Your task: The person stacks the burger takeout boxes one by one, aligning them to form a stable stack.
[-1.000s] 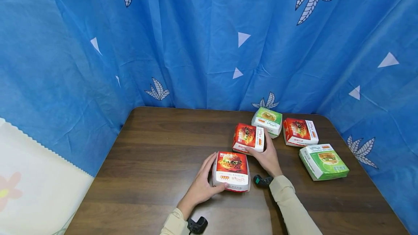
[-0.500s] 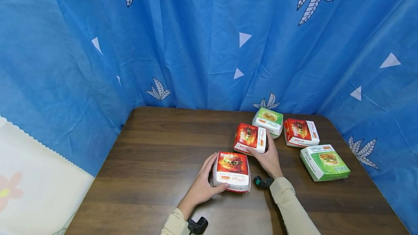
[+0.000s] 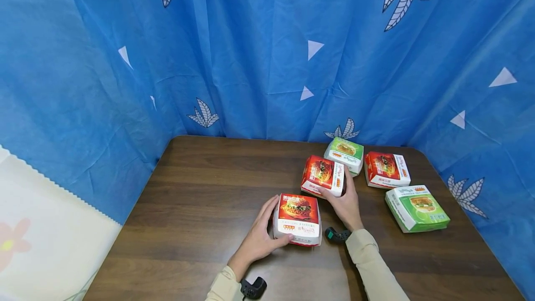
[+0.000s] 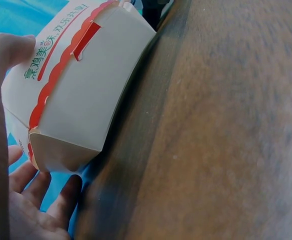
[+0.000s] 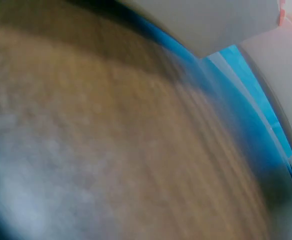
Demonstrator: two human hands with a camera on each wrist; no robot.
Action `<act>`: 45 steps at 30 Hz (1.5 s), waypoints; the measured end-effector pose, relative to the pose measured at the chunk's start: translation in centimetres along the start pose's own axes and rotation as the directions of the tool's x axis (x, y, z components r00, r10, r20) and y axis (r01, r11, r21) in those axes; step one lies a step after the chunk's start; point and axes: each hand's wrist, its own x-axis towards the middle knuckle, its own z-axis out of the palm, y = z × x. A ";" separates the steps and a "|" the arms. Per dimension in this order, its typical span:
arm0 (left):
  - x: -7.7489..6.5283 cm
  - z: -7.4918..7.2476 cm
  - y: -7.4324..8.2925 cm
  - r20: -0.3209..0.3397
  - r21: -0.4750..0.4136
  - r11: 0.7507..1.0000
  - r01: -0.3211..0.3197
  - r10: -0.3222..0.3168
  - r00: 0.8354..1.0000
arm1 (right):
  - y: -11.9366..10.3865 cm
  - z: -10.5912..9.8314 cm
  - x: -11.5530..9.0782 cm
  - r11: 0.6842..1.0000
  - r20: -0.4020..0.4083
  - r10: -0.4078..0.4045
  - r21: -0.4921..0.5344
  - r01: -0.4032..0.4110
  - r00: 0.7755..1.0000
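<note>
In the head view my left hand [image 3: 259,238] holds a red-and-white burger box [image 3: 297,219], thumb on its near side and fingers along its left side. The left wrist view shows that box's white side [image 4: 91,85] and red scalloped edge close up, the thumb over it and the fingertips by its lower corner. Just behind it, my right hand [image 3: 347,203] grips a second red-and-white burger box [image 3: 319,174], thumb at the near side and fingers at the right. In the right wrist view pale box sides [image 5: 211,25] show at the upper right, and the right hand cannot be made out.
A green-and-white burger box [image 3: 344,154] stands directly behind the right hand's box. To the right are another red box [image 3: 386,170] and a larger green box [image 3: 418,208]. A blue curtain [image 3: 251,59] hangs behind the brown wooden table [image 3: 200,189].
The red box in my right hand has shifted slightly right and away, with the hand following. My left hand keeps its hold on the nearer box. The head view has drifted a little.
</note>
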 end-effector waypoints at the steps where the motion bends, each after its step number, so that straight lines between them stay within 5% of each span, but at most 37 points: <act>1: 0.0 0.0 0.0 -0.001 0.002 1.000 -0.001 0.001 1.000 | 0.0 0.0 0.0 1.000 -0.001 0.000 0.000 0.000 1.000; 45: 0.1 0.0 -0.3 -0.007 -0.002 1.000 -0.022 0.022 1.000 | -4.8 -1.5 -2.1 0.998 -0.036 -0.063 0.014 0.064 0.997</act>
